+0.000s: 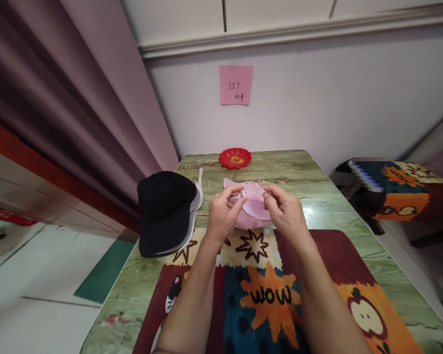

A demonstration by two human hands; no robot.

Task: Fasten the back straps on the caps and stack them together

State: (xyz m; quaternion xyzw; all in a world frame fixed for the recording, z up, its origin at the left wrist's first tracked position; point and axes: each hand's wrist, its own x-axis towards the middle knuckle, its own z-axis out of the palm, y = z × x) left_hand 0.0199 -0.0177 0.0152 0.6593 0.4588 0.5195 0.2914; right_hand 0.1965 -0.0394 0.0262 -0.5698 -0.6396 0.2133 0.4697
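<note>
Pink fabric of the cap (253, 214) sits between both hands over the counter (335, 216), the left hand's (221, 211) grip pinched closed on its strap (244, 194), the right hand's (286, 209) closed on its edge. Left of them lies a black cap (166, 211) over a white one (197, 196); beyond, a red dish (235, 158).

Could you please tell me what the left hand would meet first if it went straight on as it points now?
The left hand would probably meet the pink cap first, since its fingers hold it; beyond that lies the red dish, though the hand's height is unclear.
</note>
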